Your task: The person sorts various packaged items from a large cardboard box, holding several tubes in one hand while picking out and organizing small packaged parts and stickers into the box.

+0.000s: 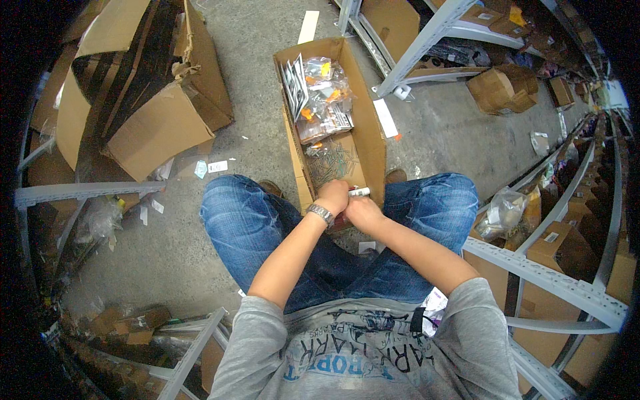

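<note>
White cylinder (pixel 360 192), slim, only partly visible

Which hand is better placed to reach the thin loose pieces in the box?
Left, probably: the left hand sits nearer the thin loose pieces, while the right hand is farther back.

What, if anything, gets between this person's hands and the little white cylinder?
Nothing visible does: the white cylinder shows close by the left hand and right hand, at the near end of the long box. Finger contact isn't clear.
</note>
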A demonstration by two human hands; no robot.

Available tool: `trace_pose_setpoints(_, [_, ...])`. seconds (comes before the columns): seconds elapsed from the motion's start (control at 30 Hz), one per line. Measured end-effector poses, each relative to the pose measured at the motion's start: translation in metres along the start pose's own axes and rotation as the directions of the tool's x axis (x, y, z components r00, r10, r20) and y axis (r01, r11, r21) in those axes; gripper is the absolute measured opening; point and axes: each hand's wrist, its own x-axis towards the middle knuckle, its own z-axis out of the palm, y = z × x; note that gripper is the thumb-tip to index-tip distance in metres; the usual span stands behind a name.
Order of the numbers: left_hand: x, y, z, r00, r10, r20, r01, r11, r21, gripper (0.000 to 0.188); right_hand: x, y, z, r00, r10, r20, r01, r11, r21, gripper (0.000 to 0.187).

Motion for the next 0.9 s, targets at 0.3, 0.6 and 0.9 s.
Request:
trace_pose_setpoints(0.3, [0.001,0.001,0.001,0.999,-0.033,-0.029,0.034,0.999,0.015,0.02,-0.003,-0.009,-0.011,0.997,0.071,0.003,-0.071,0.996,0.05,0.013])
trace_pose_setpoints(0.6, [-0.003,0.0,-0.005,0.995,0.02,0.096,-0.027,0.997,0.068,0.017,-0.003,-0.014,-0.04,0.941,0.296,0.164,-0.293,0.955,-0.041,0.009])
trace_pose_setpoints(0.9, [-0.002,0.004,-0.001,0.999,0.021,0.045,-0.027,0.987,0.157,0.017,0.0,0.001,-0.026,0.973,0.23,-0.028,-0.231,0.97,-0.073,0.012])
